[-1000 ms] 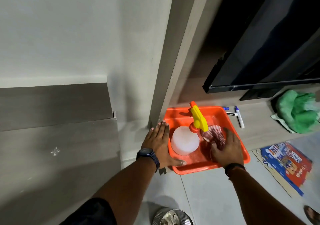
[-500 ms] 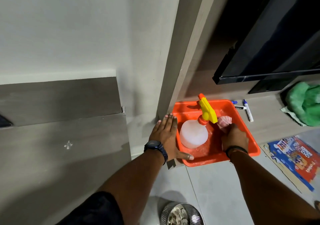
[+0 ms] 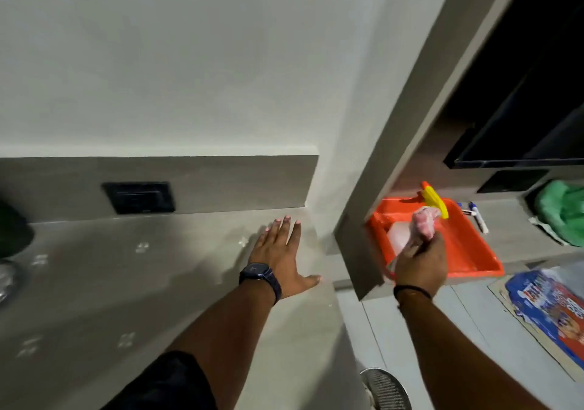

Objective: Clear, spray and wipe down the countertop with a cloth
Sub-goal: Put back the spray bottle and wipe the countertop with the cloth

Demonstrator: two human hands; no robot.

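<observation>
A grey bench runs along a pale wall, backed by a low grey upstand with a black socket set in it. The bench ends at a corner on the right. The left hand lies flat on the bench near that corner, fingers spread, holding nothing. Past a grey post, a lower shelf carries an orange tray with a spray bottle in it, pens and a green bag. The right hand is above the tray's front edge, fingers closed round a pink cloth, bunched and lifted clear of the tray. Most of the bench left of the hand is bare.
</observation>
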